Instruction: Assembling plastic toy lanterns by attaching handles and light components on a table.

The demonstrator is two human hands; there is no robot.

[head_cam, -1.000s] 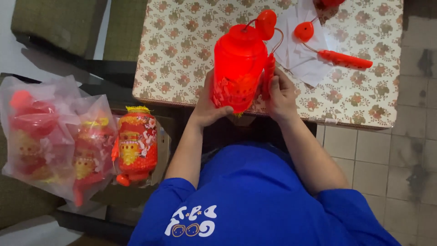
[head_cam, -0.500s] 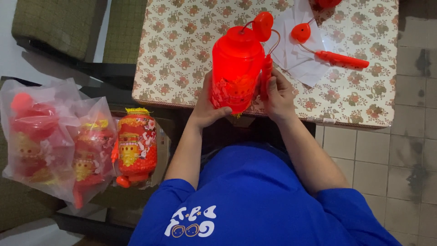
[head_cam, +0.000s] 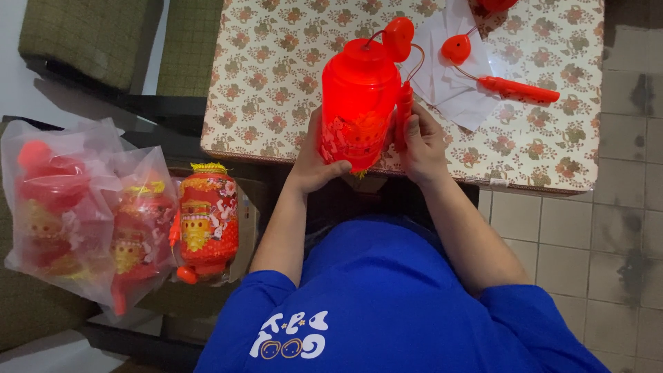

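Hands grip glowing red lantern (head_cam: 359, 103): left hand (head_cam: 319, 162) on base, right hand (head_cam: 423, 141) on handle stick (head_cam: 403, 114); fingertips hidden behind.

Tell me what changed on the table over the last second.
Very little. The red lantern sits a touch more upright, and the right hand has shifted slightly along the red stick beside it. The left hand keeps its grip on the lantern's lower side. Nothing was picked up or let go. The spare stick, paper sheets and bagged lanterns stayed put.
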